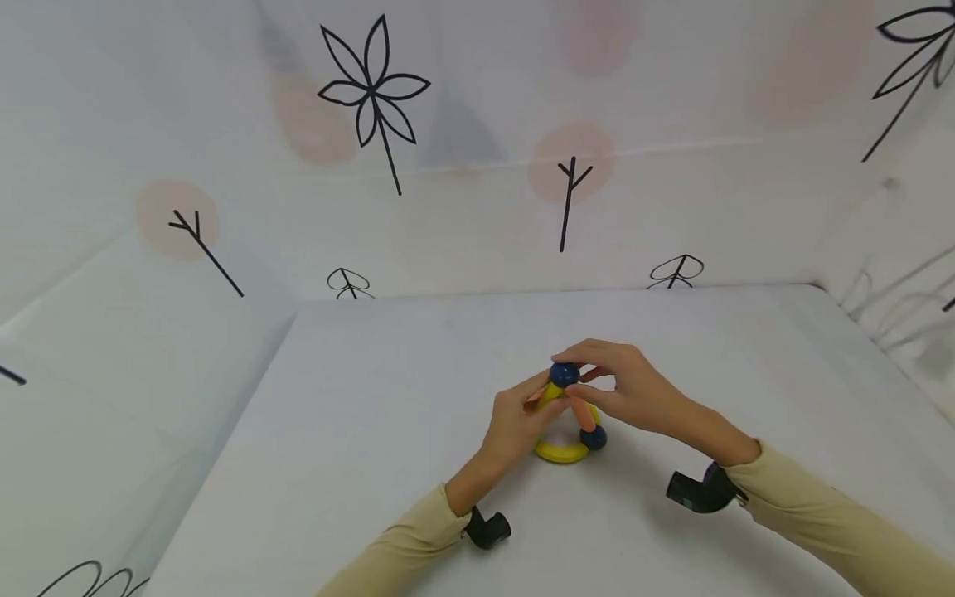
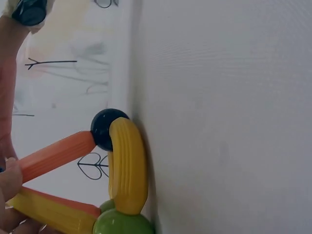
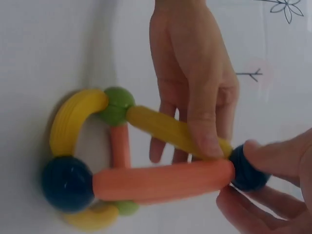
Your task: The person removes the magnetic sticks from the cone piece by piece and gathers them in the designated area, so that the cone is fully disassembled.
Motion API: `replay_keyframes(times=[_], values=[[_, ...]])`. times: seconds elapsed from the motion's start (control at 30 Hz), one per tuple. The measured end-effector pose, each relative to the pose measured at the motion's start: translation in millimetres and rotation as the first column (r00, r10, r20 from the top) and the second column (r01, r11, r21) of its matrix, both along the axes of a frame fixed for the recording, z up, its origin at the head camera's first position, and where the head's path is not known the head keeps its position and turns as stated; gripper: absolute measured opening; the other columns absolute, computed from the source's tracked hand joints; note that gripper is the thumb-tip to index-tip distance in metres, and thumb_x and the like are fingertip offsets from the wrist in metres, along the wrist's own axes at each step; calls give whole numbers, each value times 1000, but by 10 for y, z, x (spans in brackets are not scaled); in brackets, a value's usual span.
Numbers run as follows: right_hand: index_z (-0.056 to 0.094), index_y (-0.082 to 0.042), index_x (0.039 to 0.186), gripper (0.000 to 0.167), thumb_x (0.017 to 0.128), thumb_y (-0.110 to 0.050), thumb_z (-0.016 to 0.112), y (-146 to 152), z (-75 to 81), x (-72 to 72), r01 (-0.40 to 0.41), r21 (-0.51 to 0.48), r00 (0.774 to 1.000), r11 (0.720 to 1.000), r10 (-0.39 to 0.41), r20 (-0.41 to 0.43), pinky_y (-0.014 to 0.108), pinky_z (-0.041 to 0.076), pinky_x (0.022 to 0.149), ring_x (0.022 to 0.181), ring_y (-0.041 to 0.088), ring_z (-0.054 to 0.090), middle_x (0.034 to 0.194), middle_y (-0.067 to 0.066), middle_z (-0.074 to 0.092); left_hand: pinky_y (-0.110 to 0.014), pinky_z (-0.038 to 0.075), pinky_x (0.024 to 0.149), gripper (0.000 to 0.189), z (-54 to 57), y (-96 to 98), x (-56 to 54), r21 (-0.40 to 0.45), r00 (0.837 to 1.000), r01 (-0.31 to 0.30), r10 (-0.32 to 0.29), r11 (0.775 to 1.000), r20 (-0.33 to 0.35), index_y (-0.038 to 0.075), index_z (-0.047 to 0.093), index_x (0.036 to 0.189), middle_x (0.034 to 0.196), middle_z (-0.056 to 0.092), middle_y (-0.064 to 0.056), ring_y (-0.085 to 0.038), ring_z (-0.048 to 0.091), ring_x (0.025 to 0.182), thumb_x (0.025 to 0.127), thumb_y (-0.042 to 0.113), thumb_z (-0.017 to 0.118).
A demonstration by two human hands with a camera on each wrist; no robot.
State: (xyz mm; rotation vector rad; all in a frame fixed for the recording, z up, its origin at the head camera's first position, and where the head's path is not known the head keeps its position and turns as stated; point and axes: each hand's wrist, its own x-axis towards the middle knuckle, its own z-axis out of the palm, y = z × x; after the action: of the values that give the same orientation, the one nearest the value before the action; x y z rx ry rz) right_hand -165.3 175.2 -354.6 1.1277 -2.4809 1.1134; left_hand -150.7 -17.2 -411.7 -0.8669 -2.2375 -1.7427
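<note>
A toy frame of ribbed rods and balls stands on the table, its curved yellow rods [image 1: 561, 453] forming the base. Blue [image 3: 67, 184] and green balls [image 3: 116, 105] join the base pieces. From there a straight yellow rod [image 3: 163, 128] and orange rods [image 3: 161, 183] lean up towards a blue ball [image 1: 564, 374] at the top. My left hand [image 1: 515, 423] pinches the yellow rod near its upper end, thumb in front and fingers behind. Between thumb and fingers, my right hand [image 1: 634, 385] grips the top blue ball, which sits against the rods' upper ends.
The white tabletop [image 1: 358, 414] spreads around the toy. Behind it rises a pale wall sheet [image 1: 477, 224] with line-drawn plants and soft pink circles. Dark cameras [image 1: 490, 529] are strapped at both wrists, close over the table.
</note>
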Motion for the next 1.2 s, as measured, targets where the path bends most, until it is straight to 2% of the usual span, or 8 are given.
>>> replay_keyframes(times=[0.1, 0.23, 0.4, 0.5, 0.63, 0.73, 0.97, 1.2], values=[[64, -3, 117, 42, 77, 1, 76, -68, -21, -5, 11, -20, 1000, 1000, -11, -8, 31, 55, 72, 96, 22, 64, 109, 6, 65, -25, 52, 70, 30, 104, 37, 69, 12, 998, -35, 35, 999, -48, -3, 62, 116, 98, 67, -14, -17, 57, 77, 87, 3, 65], [65, 0, 115, 44, 72, 4, 77, -129, -44, -5, 25, -44, 999, 999, -26, -23, 34, 55, 71, 94, 25, 65, 106, 9, 66, -21, 48, 62, 21, 171, 60, 120, 1, 991, -102, 102, 995, -90, -3, 64, 108, 84, 65, -13, -17, 54, 69, 89, 5, 64], [66, 1, 113, 45, 70, 7, 78, -171, -80, -3, 38, -73, 999, 997, -40, -26, 32, 55, 70, 94, 27, 65, 106, 10, 66, -18, 46, 60, 19, 184, 66, 144, -1, 984, -150, 149, 989, -93, -1, 66, 106, 82, 65, -9, -12, 53, 67, 90, 9, 63], [67, 2, 112, 44, 69, 9, 78, -179, -102, 2, 59, -95, 997, 994, -64, -46, 31, 55, 68, 92, 28, 66, 105, 11, 66, -17, 46, 60, 19, 184, 65, 145, 11, 987, -143, 143, 990, -78, -1, 67, 106, 83, 66, -9, -12, 52, 67, 90, 9, 63], [68, 1, 109, 43, 68, 11, 78, -175, -123, 17, 81, -129, 994, 988, -90, -59, 27, 55, 65, 91, 27, 66, 103, 10, 66, -17, 48, 63, 22, 182, 74, 134, 12, 986, -139, 139, 990, -94, -3, 67, 109, 89, 68, -10, -12, 54, 69, 90, 8, 63], [69, 1, 109, 43, 68, 12, 78, -171, -125, 27, 88, -146, 994, 985, -96, -51, 26, 55, 64, 91, 27, 66, 103, 9, 66, -18, 49, 63, 23, 154, 84, 117, 9, 983, -142, 143, 990, -117, -4, 66, 110, 91, 69, -10, -12, 55, 69, 90, 7, 63], [68, 2, 110, 40, 71, 10, 76, -166, -106, 42, 90, -129, 995, 987, -94, -23, 28, 55, 65, 90, 29, 66, 104, 11, 66, -16, 47, 61, 29, -107, 104, -7, -12, 980, -163, 160, 987, -120, 2, 66, 114, 93, 69, -4, -7, 54, 69, 93, 20, 60], [69, 0, 109, 39, 72, 3, 78, -145, -24, 7, 119, -112, 993, 987, -116, 30, 25, 55, 64, 84, 24, 68, 100, 8, 67, -17, 50, 69, 29, -168, 117, -16, -5, 980, -155, 153, 988, -123, 4, 68, 114, 99, 71, -1, -4, 60, 77, 91, 22, 62]])
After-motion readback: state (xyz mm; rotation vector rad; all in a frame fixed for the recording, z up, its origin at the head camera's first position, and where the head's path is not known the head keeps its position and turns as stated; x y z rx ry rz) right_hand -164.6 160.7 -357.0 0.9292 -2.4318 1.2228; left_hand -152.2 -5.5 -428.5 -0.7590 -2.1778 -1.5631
